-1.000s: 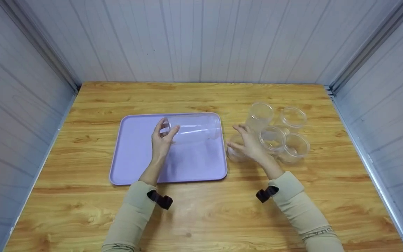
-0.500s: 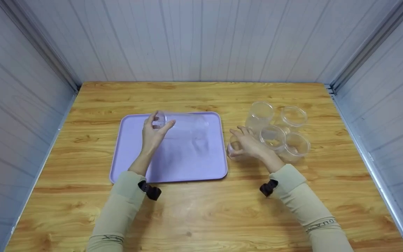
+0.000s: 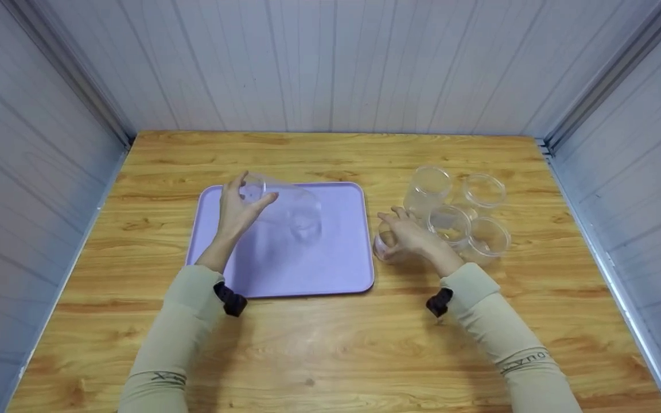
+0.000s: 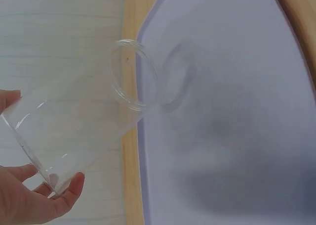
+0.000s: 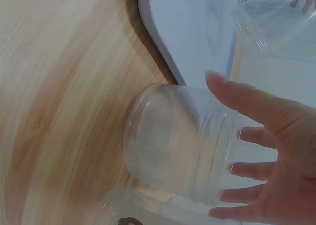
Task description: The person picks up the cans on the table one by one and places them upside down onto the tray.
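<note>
My left hand (image 3: 235,211) grips the base end of a tall clear plastic jar (image 3: 291,203). The jar slants over the purple tray (image 3: 313,267), its open rim pointing down and to the right; in the left wrist view a ring-shaped reflection shows on the tray beside the rim. Just right of the tray, my right hand (image 3: 413,236) holds a shorter clear jar (image 5: 170,136) from above. That jar stands upright on the table. The right thumb lies on one side of its rim, with the other fingertips at the opposite side.
Several more clear jars stand close behind and beside my right hand: a taller one (image 3: 427,189), one at the back right (image 3: 483,192), and two nearer ones, the middle jar (image 3: 448,226) and the right jar (image 3: 488,238). Pale walls enclose the wooden table (image 3: 319,350).
My left hand has moved left and toward the back with the tall jar, whose rim has swung downward. My right hand has closed in on the shorter jar beside the tray.
</note>
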{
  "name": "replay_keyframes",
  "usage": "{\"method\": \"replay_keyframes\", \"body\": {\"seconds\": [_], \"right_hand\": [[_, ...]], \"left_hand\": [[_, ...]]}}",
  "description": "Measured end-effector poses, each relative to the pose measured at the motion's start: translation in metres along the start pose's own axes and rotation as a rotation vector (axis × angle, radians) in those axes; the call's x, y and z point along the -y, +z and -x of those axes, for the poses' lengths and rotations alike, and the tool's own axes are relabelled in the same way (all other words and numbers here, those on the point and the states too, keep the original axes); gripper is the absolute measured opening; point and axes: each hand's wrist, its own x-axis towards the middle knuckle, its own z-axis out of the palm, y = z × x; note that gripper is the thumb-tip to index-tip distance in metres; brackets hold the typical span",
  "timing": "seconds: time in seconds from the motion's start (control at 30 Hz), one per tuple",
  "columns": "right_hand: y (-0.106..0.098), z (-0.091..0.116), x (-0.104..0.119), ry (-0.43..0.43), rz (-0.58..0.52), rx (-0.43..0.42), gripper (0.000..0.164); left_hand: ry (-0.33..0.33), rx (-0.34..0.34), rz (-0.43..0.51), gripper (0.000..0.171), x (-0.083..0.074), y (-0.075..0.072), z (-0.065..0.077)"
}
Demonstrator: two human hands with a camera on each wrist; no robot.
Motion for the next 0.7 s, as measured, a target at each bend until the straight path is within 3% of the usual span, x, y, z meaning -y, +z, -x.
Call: {"method": "replay_keyframes", "body": {"seconds": [0.37, 0.7], "right_hand": [[0.001, -0.001, 0.0, -0.007, 0.019, 0.017, 0.081], [0.003, -0.002, 0.001, -0.024, 0.047, -0.013, 0.075]], "left_hand": [[0.061, 0.018, -0.13, 0.085, -0.001, -0.024, -0.01], [0.046, 0.022, -0.281, 0.086, -0.001, -0.039, -0.017]]}}
